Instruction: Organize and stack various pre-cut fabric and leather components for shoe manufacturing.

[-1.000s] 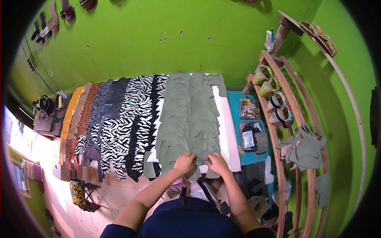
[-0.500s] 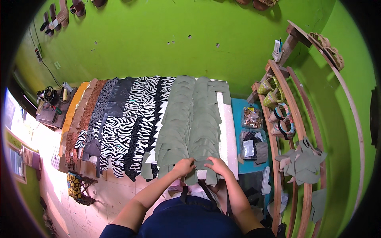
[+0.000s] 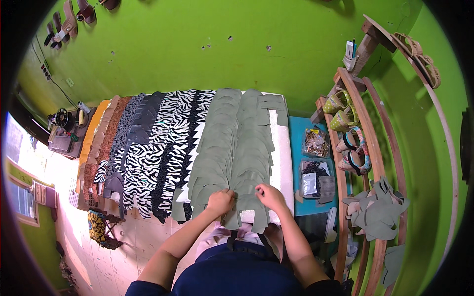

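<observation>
Overlapping grey-green cut pieces [image 3: 217, 143] of sheet material lie in two long columns on the table, their rounded edges stacked like scales. My left hand [image 3: 221, 201] is closed at the near end of the columns, its fingertips on the edge of a grey-green piece. To its right, my right hand [image 3: 270, 197] has its fingers pinched together over the near end of the right column; whether anything thin is between them is hidden. Loose grey-green strips [image 3: 259, 220] hang at the table's near edge, below the hands.
Zebra-print pieces [image 3: 138, 170], black, brown and yellow rows fill the table's left side. On the right, a blue surface [image 3: 311, 204] carries clear containers [image 3: 315, 143]. A wooden rack [image 3: 368, 148] holds sandals and grey-green pieces. A sewing machine [image 3: 63, 121] stands far left.
My hands have moved apart: the left slightly left, the right a little up and to the right, away from the piece between them. The view has shifted slightly.
</observation>
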Action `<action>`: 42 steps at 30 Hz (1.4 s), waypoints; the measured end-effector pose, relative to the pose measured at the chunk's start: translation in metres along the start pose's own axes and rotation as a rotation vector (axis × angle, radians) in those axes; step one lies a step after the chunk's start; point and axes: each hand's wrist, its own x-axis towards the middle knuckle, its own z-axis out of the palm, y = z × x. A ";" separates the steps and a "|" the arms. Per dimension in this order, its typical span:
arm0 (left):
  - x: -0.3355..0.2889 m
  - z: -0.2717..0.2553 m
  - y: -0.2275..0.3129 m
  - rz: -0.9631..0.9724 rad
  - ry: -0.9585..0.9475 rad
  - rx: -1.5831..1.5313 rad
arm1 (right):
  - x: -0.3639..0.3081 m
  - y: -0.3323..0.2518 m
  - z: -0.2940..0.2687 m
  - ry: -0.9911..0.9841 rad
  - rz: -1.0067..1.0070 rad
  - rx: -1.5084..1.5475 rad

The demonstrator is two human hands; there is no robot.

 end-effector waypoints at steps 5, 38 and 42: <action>0.016 0.006 0.001 0.005 0.169 -0.026 | 0.016 0.013 0.014 0.267 -0.117 -0.109; 0.091 0.021 0.003 -0.101 0.288 0.069 | 0.074 0.014 0.007 0.186 -0.119 -0.258; 0.092 0.021 -0.001 -0.094 0.285 0.044 | 0.076 0.007 -0.004 0.111 -0.058 -0.297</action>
